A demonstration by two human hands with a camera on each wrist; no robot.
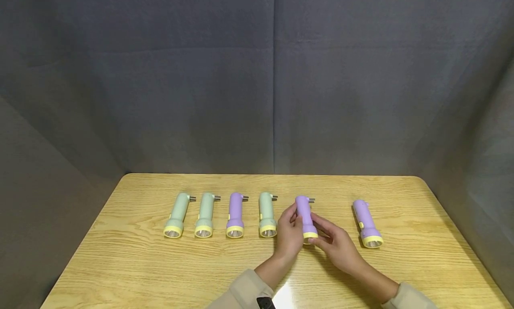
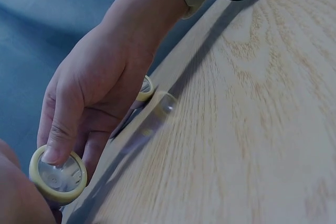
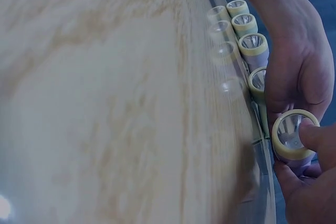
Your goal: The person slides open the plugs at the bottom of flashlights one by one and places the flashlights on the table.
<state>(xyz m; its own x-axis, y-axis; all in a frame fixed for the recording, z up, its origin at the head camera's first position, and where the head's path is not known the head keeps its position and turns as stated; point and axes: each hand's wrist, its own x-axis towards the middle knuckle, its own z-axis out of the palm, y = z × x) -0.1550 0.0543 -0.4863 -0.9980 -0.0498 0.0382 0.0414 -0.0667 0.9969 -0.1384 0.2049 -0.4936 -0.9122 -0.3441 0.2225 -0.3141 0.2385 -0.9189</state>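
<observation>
Both hands are on a purple flashlight (image 1: 304,213) with a yellow rim and two metal plug prongs sticking out to the right at its far end. My left hand (image 1: 289,238) grips the body from the left side. From the right, my right hand (image 1: 339,250) holds the lens end, fingers along the side. In the right wrist view the right thumb lies over the clear lens (image 3: 290,132), and the left wrist view shows this thumb (image 2: 54,153) too. Just left of my left hand lies a green flashlight (image 1: 267,213), prongs out.
Further left in the row lie a purple flashlight (image 1: 235,215) and two green ones, prongs out. Right of my hands, another purple flashlight (image 1: 367,224) lies slightly slanted, no prongs visible. Dark grey cloth (image 1: 273,99) encloses the wooden table (image 1: 140,264) at back and sides.
</observation>
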